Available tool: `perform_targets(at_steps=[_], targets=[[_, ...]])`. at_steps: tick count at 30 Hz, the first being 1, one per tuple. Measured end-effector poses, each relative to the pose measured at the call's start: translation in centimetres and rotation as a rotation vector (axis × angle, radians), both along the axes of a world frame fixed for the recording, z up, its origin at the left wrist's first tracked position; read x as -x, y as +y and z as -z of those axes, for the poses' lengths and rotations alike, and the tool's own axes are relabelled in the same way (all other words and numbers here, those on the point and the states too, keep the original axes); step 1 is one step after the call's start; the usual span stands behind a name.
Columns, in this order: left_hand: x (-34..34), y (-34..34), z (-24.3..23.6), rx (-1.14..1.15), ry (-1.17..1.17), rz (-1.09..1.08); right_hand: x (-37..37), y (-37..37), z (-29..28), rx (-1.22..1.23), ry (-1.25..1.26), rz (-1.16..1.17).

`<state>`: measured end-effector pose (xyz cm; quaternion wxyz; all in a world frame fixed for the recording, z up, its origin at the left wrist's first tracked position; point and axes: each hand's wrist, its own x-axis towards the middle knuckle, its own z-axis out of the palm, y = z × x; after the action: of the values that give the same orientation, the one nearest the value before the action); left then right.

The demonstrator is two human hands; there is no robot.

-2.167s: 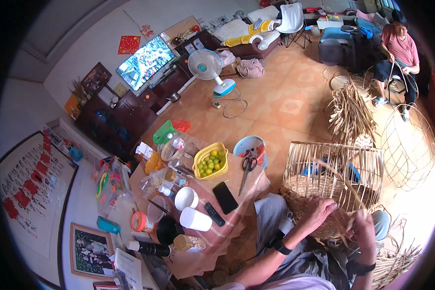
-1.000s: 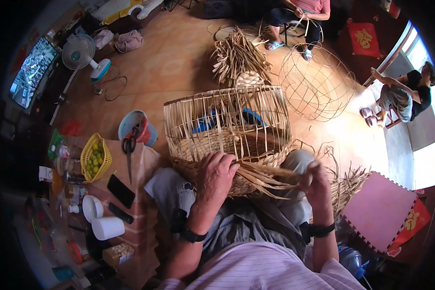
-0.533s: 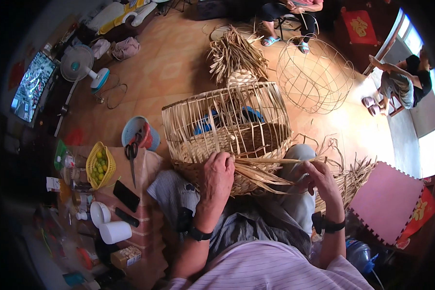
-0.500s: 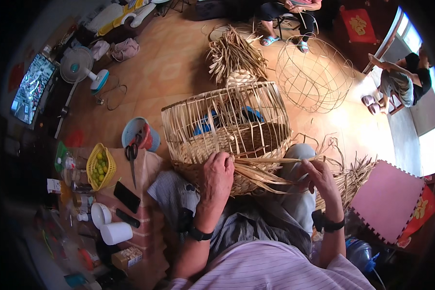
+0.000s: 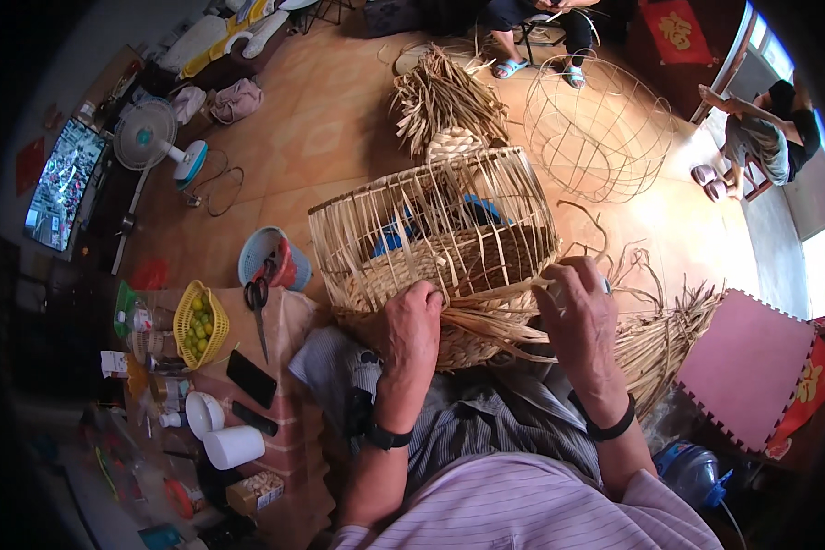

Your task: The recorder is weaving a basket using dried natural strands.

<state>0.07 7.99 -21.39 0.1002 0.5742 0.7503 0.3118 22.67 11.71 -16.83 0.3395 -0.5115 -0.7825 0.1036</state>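
Observation:
A half-woven straw basket (image 5: 495, 261) lies tilted across my lap, its lower wall densely braided and its upper part open, with upright strips. Something blue (image 5: 392, 235) shows through the open strips. My left hand (image 5: 411, 330) is closed at the near side of the basket, pinching the gathered straw strips (image 5: 495, 321) that fan out to the right. My right hand (image 5: 582, 316) is at the basket's right side, fingers bent around a straw strip that runs from the left hand; its fingertips are partly hidden.
Left, a table (image 5: 289, 316) holds scissors (image 5: 258, 307), a yellow basket of green fruit (image 5: 200, 325), a phone (image 5: 251, 379) and white cups (image 5: 234, 445). Straw bundles (image 5: 449, 101) and a wire frame (image 5: 596, 128) lie ahead. A pink mat (image 5: 747, 367) is at right. Two people sit farther off.
My right hand has moved left and toward the basket, its fingers now more bent. The left hand keeps its pinch on the strips. The basket sits slightly more tilted.

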Motion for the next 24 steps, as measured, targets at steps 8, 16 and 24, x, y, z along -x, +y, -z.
perform_targets(at_steps=[8,16,24], targets=[[0.1,-0.9,-0.2,0.034,-0.235,0.056,4.9,1.5,2.4,-0.069,-0.054,-0.39],[1.0,-1.0,1.4,0.093,-0.429,0.134,5.2,2.7,4.3,-0.058,-0.109,-0.541],[2.3,-2.8,0.5,-0.151,0.093,0.434,4.4,1.3,4.9,0.003,-0.121,-0.628]])
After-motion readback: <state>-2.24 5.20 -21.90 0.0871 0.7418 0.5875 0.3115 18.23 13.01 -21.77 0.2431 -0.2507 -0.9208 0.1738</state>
